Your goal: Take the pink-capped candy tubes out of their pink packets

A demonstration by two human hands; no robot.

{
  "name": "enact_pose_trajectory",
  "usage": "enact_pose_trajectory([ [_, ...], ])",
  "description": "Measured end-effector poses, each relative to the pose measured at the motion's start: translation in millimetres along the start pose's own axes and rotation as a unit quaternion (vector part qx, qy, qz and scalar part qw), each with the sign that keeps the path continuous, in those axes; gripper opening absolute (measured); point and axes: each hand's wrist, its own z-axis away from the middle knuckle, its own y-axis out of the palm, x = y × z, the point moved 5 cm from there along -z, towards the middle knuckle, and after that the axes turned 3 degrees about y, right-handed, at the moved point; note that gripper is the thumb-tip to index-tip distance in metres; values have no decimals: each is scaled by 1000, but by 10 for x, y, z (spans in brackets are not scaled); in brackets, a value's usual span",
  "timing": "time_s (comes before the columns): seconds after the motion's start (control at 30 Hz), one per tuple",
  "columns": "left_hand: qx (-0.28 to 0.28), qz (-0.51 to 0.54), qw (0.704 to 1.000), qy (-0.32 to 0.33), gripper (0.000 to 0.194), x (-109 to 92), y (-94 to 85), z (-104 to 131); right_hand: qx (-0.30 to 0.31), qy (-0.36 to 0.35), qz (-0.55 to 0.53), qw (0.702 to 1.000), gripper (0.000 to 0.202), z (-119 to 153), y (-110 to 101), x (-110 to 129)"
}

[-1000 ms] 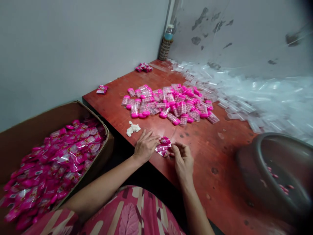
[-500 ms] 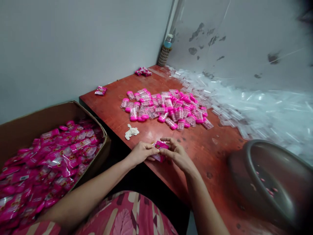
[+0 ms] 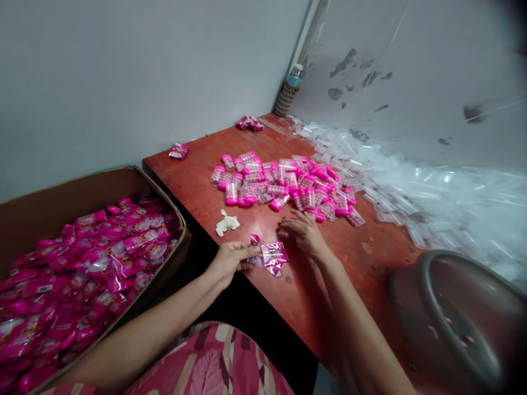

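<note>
Between the thumb and fingers of my left hand are shiny pink printed plastic packets, held over the near table edge. They look flat, and I cannot tell how many overlap. My right hand is apart from them, just in front of a pile of small clear containers with pink caps, filled with pale pink balls. Its fingers are spread and slightly blurred, with nothing visible in them. A crumpled white lump lies beyond my left hand.
A cardboard box at left holds many filled pink packets. A brown basin stands at right, with clear plastic pieces heaped behind it. Pink packets and a bottle in a woven holder are at the back of the red table.
My right hand has let go of the pink packets and moved away toward the container pile. My left hand keeps its hold on the packets. The view has shifted slightly.
</note>
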Motion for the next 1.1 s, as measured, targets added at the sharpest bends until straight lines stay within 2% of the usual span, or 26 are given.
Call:
enact_pose_trajectory([
  [0.07,-14,42,999,-6,23,5,-34,-35,-53,8,-48,997,37,194,-48,-40],
  [0.13,-20,88,996,-9,21,11,-31,-63,-127,112,-71,983,34,362,-139,-115],
  [0.17,-22,110,994,-10,20,13,-19,-72,-143,179,-68,971,36,424,-168,-136],
  [0.2,-24,129,991,-13,18,15,-2,-77,-136,244,-54,959,39,465,-178,-136],
  [0.27,-36,160,986,-17,15,12,27,-75,-71,352,-6,933,49,477,-150,-89],
  [0.33,-57,189,980,-16,11,-1,39,-65,6,407,38,912,55,426,-103,-19],
  [0.4,-80,217,973,-10,9,-18,34,-56,44,410,45,910,52,350,-66,51],
  [0.43,-88,228,970,-7,9,-25,29,-56,44,400,33,915,49,323,-57,87],
  [0.5,-99,245,964,-7,9,-33,21,-65,5,379,-35,925,40,329,-54,178],
  [0.57,-108,257,960,-11,10,-31,19,-83,-41,365,-180,912,36,431,-24,319],
  [0.6,-111,262,959,-13,10,-27,25,-94,-52,357,-275,891,34,502,17,418],
  [0.67,-109,274,955,-14,11,-21,53,-116,-36,326,-451,830,32,638,135,676],
  [0.73,-95,285,954,-15,11,-14,108,-129,-25,306,-544,781,30,738,242,917],
  [0.8,-78,292,953,-10,9,-9,172,-126,-32,306,-577,757,27,782,329,1064],
  [0.87,-60,281,958,0,11,-9,230,-104,-49,314,-580,750,24,779,387,1115],
  [1.0,-13,212,976,45,23,-46,310,-32,-81,331,-569,748,23,748,430,1067],
  [1.1,30,164,984,65,27,-79,337,16,-74,312,-597,735,23,740,448,1042],
])
